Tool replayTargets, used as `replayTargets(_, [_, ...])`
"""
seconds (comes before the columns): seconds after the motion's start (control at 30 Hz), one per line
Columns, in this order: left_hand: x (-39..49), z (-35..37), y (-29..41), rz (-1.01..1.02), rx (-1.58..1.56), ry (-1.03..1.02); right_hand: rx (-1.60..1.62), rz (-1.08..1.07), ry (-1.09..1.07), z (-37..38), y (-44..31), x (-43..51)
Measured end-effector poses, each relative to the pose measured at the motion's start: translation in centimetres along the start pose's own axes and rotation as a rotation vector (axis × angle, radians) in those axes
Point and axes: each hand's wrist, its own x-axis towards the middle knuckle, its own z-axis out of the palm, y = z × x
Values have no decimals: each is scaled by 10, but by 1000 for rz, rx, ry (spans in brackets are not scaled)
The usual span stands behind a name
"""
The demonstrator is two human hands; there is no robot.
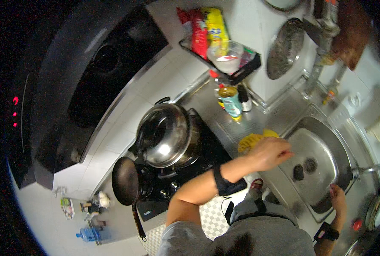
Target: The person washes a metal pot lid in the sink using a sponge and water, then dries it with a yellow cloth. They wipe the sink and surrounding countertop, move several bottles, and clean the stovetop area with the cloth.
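My left hand (270,154) is above the counter's edge beside the stainless steel sink (308,140). Its fingers are curled in and slightly blurred, and I see nothing in them. Just behind it, a crumpled yellow cloth (249,142) lies on the steel counter. My right hand (338,196) hovers by the sink's near right side, fingers bent; whether it holds something small is hidden. In the sink basin are the round drain (311,165) and a dark piece (298,172) next to it. The faucet (367,169) reaches in from the right rim.
A lidded steel pot (164,137) and a frying pan (126,180) sit on the black gas stove (209,163). Behind are an opened can (231,102), bottles and a wall rack (246,68) of packets. The range hood (113,64) overhangs the left. A red object (357,224) lies right.
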Motion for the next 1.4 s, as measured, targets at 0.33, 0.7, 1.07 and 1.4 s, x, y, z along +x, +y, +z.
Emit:
replayTargets(0.33, [38,170,-17,-185,-204,-237,201,310,-7,-8,-2,-55])
replayTargets(0.7, [-43,136,-164,-409,438,-92,137,378,135,-12,27,-120])
replayTargets(1.07, [28,186,-224,-423,473,224,109,659,196,4,15,-220])
replayTargets(1.4, [276,200,-260,-409,486,41,97,872,209,24,-46,-273])
